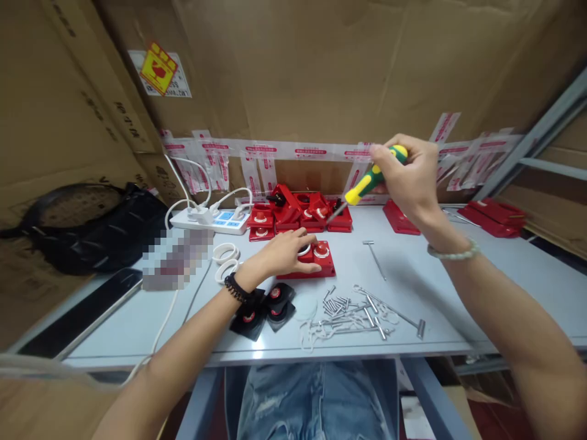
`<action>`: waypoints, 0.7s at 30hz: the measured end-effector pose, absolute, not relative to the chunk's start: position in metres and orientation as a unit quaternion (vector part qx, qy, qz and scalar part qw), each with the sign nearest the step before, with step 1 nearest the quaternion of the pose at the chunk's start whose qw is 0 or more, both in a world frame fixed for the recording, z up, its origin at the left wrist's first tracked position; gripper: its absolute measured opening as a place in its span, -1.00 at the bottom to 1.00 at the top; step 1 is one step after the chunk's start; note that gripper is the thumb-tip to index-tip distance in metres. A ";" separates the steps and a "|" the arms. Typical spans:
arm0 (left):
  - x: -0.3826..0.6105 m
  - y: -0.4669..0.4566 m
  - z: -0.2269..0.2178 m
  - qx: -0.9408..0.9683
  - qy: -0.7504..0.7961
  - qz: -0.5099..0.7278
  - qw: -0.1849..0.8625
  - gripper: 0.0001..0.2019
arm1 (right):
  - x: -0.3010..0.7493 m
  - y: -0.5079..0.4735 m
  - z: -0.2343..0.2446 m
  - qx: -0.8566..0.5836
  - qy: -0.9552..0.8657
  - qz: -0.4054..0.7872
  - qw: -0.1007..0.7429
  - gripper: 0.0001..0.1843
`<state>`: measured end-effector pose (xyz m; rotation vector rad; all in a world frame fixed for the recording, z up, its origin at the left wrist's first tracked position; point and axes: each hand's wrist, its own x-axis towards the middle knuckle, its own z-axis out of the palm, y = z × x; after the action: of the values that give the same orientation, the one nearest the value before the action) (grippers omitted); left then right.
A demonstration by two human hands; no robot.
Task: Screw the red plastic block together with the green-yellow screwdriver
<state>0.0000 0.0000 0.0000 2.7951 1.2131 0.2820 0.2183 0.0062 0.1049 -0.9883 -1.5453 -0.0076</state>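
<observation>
My right hand [408, 174] is raised over the back of the table, its fingers closed around the green and yellow handle of a screwdriver [367, 182]. The metal shaft slants down to the left, its tip apart from the red parts below. My left hand [291, 252] lies over a red plastic housing [326, 261], fingers on the far side and thumb at the front, gripping it. A round red knob with a white ring shows at the housing's right end; the palm hides its left part. Several black square plates with red centres [275, 294] lie near my left wrist.
A pile of red housings [293, 211] stands at the back, with a power strip [224, 221] to its left. White rings [226, 253], loose screws and metal T-shaped rods [419, 329] lie about. A phone [82, 311] and black bag [105, 226] are left.
</observation>
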 end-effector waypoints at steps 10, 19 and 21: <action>0.001 0.001 0.000 0.917 0.387 0.095 0.038 -0.48 | 0.230 -0.032 0.042 -0.448 -0.699 0.163 0.533 -0.82; 0.002 -0.003 0.003 0.911 0.402 0.082 0.046 -0.49 | 0.239 -0.004 0.017 -0.485 -0.656 0.230 0.531 -0.81; 0.003 -0.003 0.003 0.910 0.404 0.081 0.045 -0.49 | 0.238 -0.004 0.016 -0.484 -0.655 0.236 0.530 -0.82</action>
<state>0.0027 -0.0028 0.0031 2.7796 1.2331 0.2488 0.2382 -0.0043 0.0162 -1.1562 -1.5633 0.5642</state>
